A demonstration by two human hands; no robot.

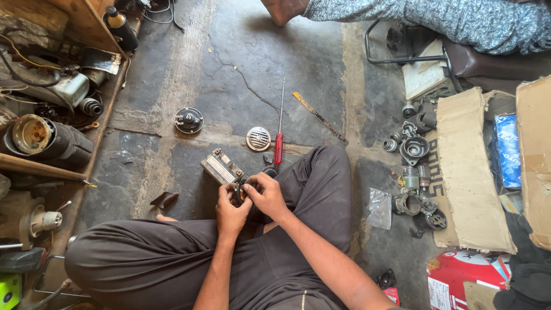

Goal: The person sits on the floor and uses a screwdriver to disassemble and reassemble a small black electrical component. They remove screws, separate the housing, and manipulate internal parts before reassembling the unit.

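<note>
I sit cross-legged on a stone floor. My left hand (230,209) and my right hand (265,192) meet over my lap and together grip a small dark round part (240,193) with an orange spot showing between the fingers. Most of the part is hidden by my fingers. Just beyond my hands lies a grey rectangular unit (221,167) on the floor. A red-handled screwdriver (279,132) lies pointing away from me, beside a round slotted metal cover (258,138).
A black round horn-like disc (189,120) and a flat metal strip (320,118) lie farther out. Several metal motor parts (414,172) sit at the right by flattened cardboard (468,172). Shelves with old motors (43,138) line the left. Another person's leg (425,20) is at the top.
</note>
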